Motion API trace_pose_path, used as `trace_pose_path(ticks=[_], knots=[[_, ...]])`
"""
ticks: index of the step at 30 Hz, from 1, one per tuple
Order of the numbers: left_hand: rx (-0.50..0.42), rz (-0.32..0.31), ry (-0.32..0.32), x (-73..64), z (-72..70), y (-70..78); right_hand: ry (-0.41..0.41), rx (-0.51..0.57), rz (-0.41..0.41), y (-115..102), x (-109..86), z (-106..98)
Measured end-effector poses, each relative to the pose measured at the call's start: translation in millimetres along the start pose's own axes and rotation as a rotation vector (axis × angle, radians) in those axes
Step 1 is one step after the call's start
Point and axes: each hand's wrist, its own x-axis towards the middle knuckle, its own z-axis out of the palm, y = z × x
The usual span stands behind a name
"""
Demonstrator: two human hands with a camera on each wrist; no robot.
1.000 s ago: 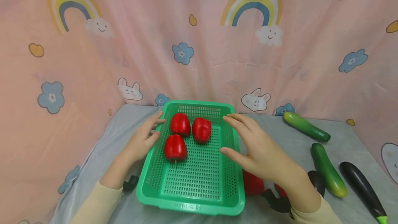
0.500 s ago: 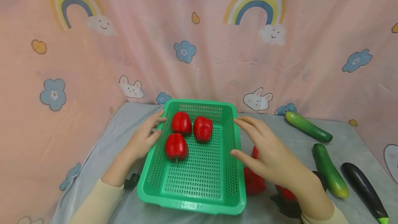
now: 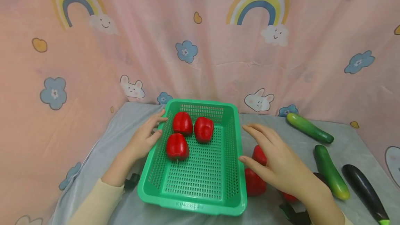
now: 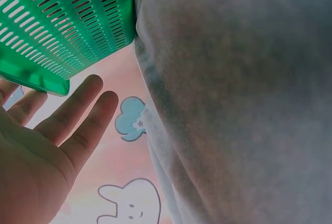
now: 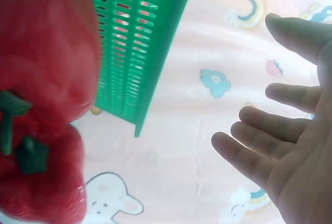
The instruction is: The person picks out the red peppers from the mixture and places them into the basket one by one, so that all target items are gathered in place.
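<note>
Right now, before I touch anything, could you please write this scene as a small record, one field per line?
container: green basket on a grey cloth
inside: three red peppers, grouped toward its far left part
left hand: left hand at the basket's left rim; firm contact unclear
right hand: right hand just right of the basket, holding nothing
beside the basket: at least two more peppers, partly covered by this hand
far right: two green cucumbers, one dark eggplant
backdrop: pink patterned curtain

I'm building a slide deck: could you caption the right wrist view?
Empty right hand held apart from red peppers and a green slotted basket, before a printed pink backdrop.
</note>
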Motion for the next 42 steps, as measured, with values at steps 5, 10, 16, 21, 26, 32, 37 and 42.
trace_pose_path(ticks=[5,10,16,21,26,32,37,42], knots=[[0.002,-0.005,-0.004,0.3,0.1,-1.2,0.003,-0.003,0.008,6,-6.7,3],[0.004,-0.01,-0.002,0.1,0.2,-1.3,-0.015,-0.005,0.045,11,-12.1,5],[0.004,0.0,0.002,-0.9,0.5,-2.4,-0.077,0.014,0.108,19,-15.4,4],[0.001,0.009,0.001,-1.0,0.7,-2.9,-0.119,0.017,0.153,29,-19.9,5],[0.012,0.005,-0.001,-0.3,-0.1,-1.1,-0.125,0.025,0.181,37,-22.9,7],[0.016,0.001,-0.004,1.6,-0.4,0.3,-0.144,0.036,0.191,44,-22.2,10],[0.023,0.007,-0.006,3.2,-0.2,-0.9,-0.19,0.051,0.24,59,-21.3,14],[0.022,0.015,-0.004,2.3,-0.3,-1.9,-0.23,0.042,0.268,75,-20.5,19]])
